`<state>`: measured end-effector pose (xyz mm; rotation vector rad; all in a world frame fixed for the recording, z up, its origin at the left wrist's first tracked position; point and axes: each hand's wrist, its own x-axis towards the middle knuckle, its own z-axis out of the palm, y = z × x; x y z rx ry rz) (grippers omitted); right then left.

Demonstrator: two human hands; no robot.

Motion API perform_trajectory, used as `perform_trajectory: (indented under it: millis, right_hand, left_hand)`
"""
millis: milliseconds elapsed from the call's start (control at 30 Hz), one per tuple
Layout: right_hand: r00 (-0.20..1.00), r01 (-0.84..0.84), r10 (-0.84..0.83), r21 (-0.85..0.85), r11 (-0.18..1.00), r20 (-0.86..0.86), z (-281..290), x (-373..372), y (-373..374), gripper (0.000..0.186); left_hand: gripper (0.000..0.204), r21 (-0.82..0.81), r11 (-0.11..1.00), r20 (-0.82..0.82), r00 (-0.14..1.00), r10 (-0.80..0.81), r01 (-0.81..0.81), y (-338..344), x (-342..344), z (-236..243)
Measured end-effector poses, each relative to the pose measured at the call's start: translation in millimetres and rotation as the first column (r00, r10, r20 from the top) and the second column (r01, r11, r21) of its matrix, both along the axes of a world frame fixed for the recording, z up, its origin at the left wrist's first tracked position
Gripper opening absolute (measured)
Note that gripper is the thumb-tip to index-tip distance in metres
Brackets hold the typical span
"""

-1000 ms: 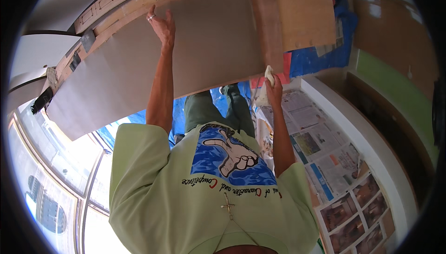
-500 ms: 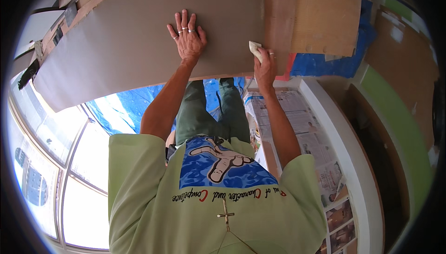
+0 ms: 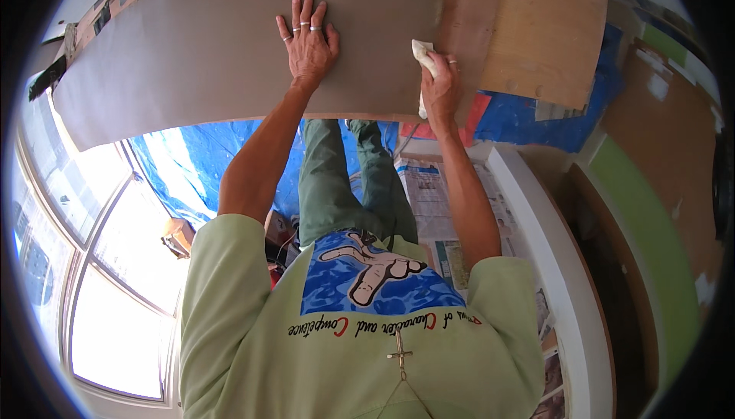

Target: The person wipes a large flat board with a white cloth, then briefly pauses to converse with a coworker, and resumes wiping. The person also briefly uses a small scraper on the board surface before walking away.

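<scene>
A large grey-brown sheet (image 3: 199,51) spans the upper picture, bordered on the right by a reddish-brown strip (image 3: 467,5) and pale plywood (image 3: 551,28). My left hand (image 3: 310,47) lies palm-down on the sheet's middle, fingers spread, rings on several fingers. Near the sheet's lower right corner, my right hand (image 3: 442,86) grips a folded cream cloth (image 3: 422,53) against the surface. Whether the cloth is pressed down cannot be told for certain.
Blue plastic sheeting (image 3: 191,158) covers the floor beyond my green-trousered legs (image 3: 329,181). Newspapers (image 3: 421,181) lie beside a white ledge (image 3: 536,227) at right. A bright window (image 3: 122,296) stands at left, cardboard (image 3: 651,112) at far right.
My left hand has come down from the sheet's far edge to rest flat on its middle. My right hand and cloth have moved slightly farther in from the near edge. The view has shifted.
</scene>
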<state>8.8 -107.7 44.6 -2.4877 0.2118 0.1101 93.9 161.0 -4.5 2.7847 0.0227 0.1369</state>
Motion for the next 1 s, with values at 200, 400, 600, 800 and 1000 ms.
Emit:
perform_trajectory:
  millis: [200, 400, 600, 800, 1000]
  right_hand:
    - [0.995, 0.015, -0.018, -0.032, 0.999, -0.094, 12, -15, 0, 0.022]
    - [0.994, 0.012, -0.012, 0.007, 1.0, 0.107, -3, 9, -7, 0.022]
    - [0.996, 0.041, -0.044, -0.042, 0.998, -0.081, -2, -1, -8, 0.021]
    - [0.996, 0.066, -0.069, -0.049, 0.997, -0.06, 3, 19, -6, 0.024]
    - [0.999, 0.012, -0.018, -0.124, 0.992, -0.049, 4, 21, -12, 0.025]
  left_hand:
    - [0.048, 0.01, 1.0, -0.011, 1.0, 0.003, -0.003, -2, 0, 2]
    - [0.048, 0.01, 1.0, 0.003, 1.0, -0.001, 0.001, 1, -1, 3]
    - [0.047, -0.017, 1.0, 0.002, 1.0, 0.008, -0.008, 0, 0, 0]
    - [0.048, -0.027, 1.0, -0.006, 1.0, 0.0, -0.001, 1, -3, 0]
    - [0.048, -0.008, 1.0, -0.027, 1.0, 0.009, -0.009, 1, -3, -2]
